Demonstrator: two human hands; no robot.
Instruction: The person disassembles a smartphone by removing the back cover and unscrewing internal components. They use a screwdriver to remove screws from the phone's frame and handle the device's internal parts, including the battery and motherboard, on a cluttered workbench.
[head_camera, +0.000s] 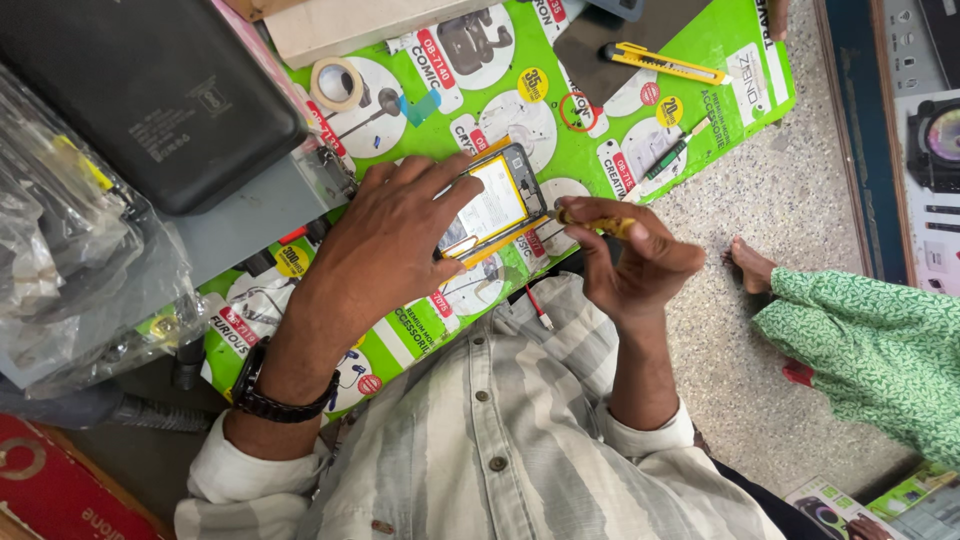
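An opened phone (500, 200) with a yellow frame lies on the green printed mat (720, 60). My left hand (385, 245) presses down on the phone's lower half, fingers spread over it, a dark watch on the wrist. My right hand (630, 260) pinches a small yellow-handled screwdriver (590, 218), whose tip touches the phone's right edge. The phone's lower end is hidden under my left fingers.
A tape roll (337, 82) lies at the mat's upper left, a yellow utility knife (665, 62) on a dark panel at the top, a green-handled tool (672, 152) below it. A black box (130, 90) and plastic bags (60, 260) stand left. Another person's foot (752, 265) and green garment (870, 350) are at right.
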